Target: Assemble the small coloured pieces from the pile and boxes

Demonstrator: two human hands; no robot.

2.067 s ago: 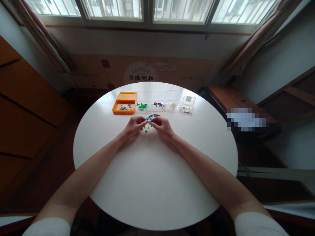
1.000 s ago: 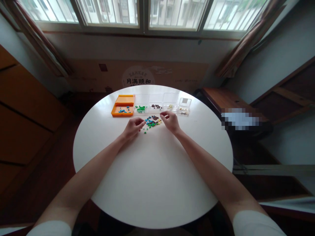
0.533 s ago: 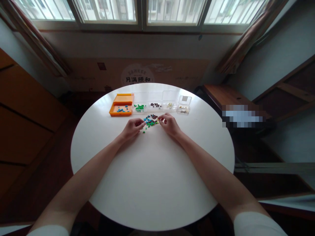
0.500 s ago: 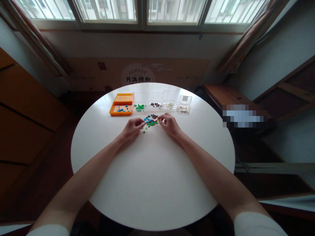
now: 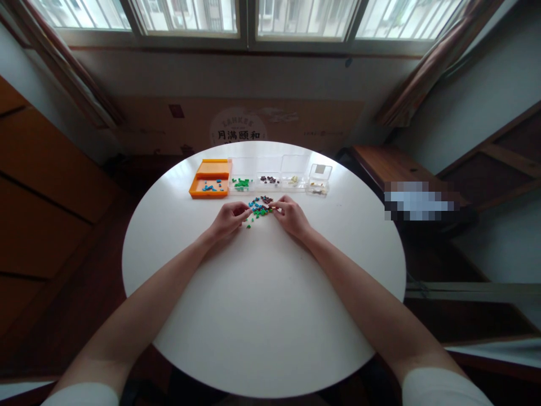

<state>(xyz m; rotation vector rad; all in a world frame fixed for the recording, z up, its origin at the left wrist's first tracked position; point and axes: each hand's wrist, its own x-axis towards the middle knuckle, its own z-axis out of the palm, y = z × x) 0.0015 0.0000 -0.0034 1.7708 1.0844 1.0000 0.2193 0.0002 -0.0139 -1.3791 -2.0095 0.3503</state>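
A small heap of mixed beads (image 5: 260,207), blue, green, dark and yellow, lies on the round white table (image 5: 262,316). My left hand (image 5: 228,218) rests at the heap's left edge, fingers curled in a pinch. My right hand (image 5: 289,215) sits at the heap's right edge, its fingertips pinched down among the beads. What either pinch holds is too small to make out. Behind the heap stands an orange tray (image 5: 209,185) with blue beads, then clear boxes with green beads (image 5: 242,182), dark beads (image 5: 267,180) and pale beads (image 5: 294,180).
A further small clear box (image 5: 320,181) ends the row at the right. Beyond the table are a window, curtains and a printed cardboard panel (image 5: 239,127). A wooden bench (image 5: 393,172) stands at the right, wooden furniture at the left.
My right hand reached back toward the pale-bead box about a second ago, then came back to the heap's right edge. My left hand has stayed at the heap's left side.
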